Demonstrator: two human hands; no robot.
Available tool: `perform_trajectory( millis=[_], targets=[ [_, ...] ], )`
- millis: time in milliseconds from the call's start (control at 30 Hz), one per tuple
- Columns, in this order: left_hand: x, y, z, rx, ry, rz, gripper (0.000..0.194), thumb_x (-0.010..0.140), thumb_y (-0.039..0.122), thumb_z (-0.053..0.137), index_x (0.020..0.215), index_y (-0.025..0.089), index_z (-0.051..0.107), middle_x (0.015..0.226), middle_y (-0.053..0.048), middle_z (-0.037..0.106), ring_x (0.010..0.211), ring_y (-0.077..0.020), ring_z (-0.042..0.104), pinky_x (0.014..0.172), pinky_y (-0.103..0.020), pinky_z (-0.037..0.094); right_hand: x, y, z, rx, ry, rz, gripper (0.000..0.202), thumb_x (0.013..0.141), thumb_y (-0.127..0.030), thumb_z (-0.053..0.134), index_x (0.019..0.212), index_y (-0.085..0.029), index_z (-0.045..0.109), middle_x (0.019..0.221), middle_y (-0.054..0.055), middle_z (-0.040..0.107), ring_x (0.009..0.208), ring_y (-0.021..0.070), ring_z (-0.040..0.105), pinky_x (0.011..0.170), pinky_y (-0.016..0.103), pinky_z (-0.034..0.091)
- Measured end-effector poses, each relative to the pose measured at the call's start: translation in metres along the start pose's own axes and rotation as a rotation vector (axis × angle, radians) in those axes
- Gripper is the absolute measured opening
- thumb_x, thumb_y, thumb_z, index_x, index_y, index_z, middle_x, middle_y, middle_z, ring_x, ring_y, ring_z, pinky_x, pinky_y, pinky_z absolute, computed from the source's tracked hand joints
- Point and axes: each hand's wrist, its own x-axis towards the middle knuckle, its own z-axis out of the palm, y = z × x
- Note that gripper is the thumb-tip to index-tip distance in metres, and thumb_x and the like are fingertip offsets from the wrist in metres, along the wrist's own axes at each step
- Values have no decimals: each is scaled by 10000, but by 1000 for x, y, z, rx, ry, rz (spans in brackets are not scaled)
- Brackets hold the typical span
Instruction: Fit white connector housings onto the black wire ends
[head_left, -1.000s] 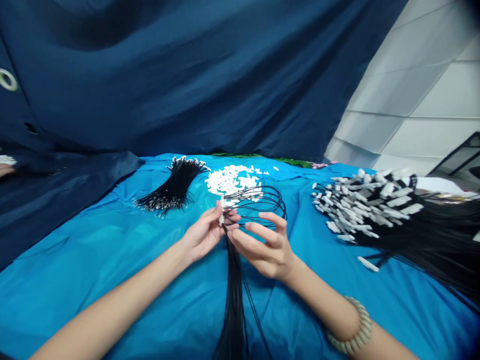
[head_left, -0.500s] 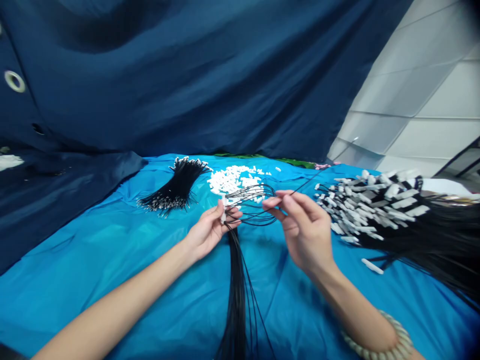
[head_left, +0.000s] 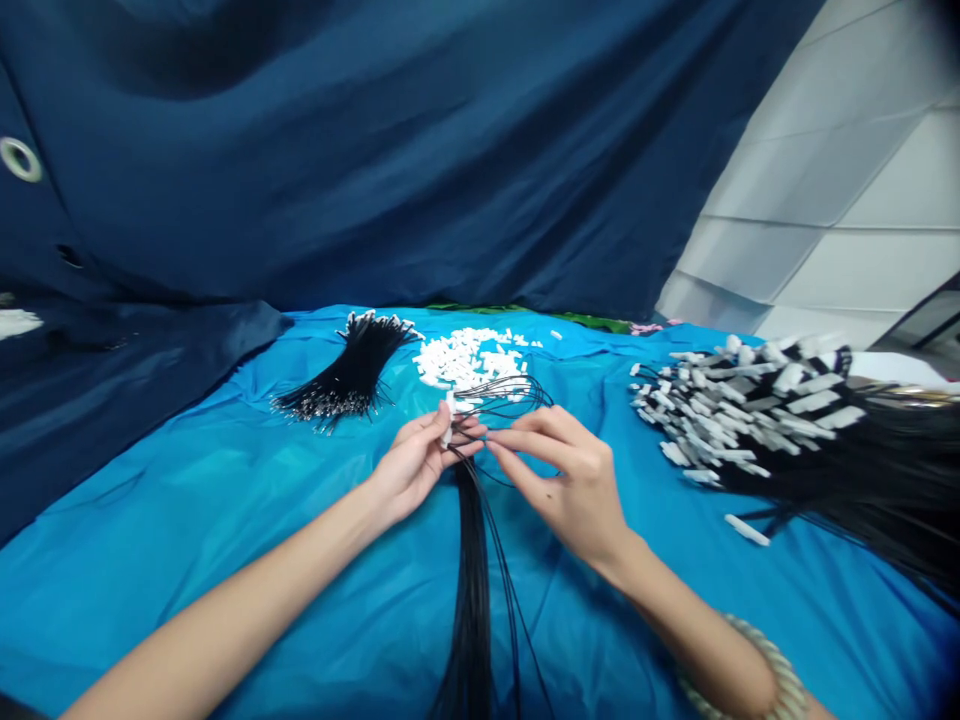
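Observation:
My left hand (head_left: 420,455) is closed on a white connector housing (head_left: 449,418), held upright between thumb and fingers. Thin black wires (head_left: 517,392) come out of it and loop to the right. Beside it, my right hand (head_left: 574,480) pinches with thumb and forefinger at a black wire close to the left fingertips; the wire's end is too small to make out. Below the hands a long bundle of black wires (head_left: 471,590) runs down toward me. Just behind them lies a pile of loose white connector housings (head_left: 469,358).
A short bundle of black wires (head_left: 352,370) with white tips lies at the back left. On the right is a large heap of black wires with white connectors (head_left: 750,410). Blue cloth (head_left: 225,540) covers the surface; a dark blue curtain (head_left: 420,150) hangs behind.
My right hand has moved left and slightly down, bringing its pinched fingers up to the left hand's fingertips. The left hand has stayed in place with the connector housing.

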Motion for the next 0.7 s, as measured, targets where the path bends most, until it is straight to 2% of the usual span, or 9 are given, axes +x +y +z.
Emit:
perform_trajectory(
  millis=[100,200,433,700],
  targets=[
    [-1,1,2,6,12,3,229,798,251,461,728,78,595,740,-90,643,634,-119,608,601,-216,507,-6,0,12,-54,-37,-1,111,776,-189,532,747,-180,639,670,12,572,632,127,483,583,274,413],
    [-2,1,3,-8,5,2,223,796,250,463,733,82,596,749,-91,644,664,-129,612,629,-226,508,-7,-1,16,-68,-11,15,125,782,-183,516,736,-178,632,663,12,568,622,124,471,576,267,407],
    [-4,0,3,-15,-17,-16,216,789,254,475,746,86,604,752,-90,645,699,-141,616,742,-294,500,-4,-1,14,-91,55,32,125,778,-176,515,787,-179,640,675,18,575,628,127,479,586,273,409],
    [-5,0,3,27,-84,-4,217,778,264,492,746,92,620,718,-84,650,674,-143,617,734,-316,507,-5,2,15,-89,46,42,124,779,-180,516,778,-178,640,683,17,577,639,127,484,607,276,415]
  ],
)
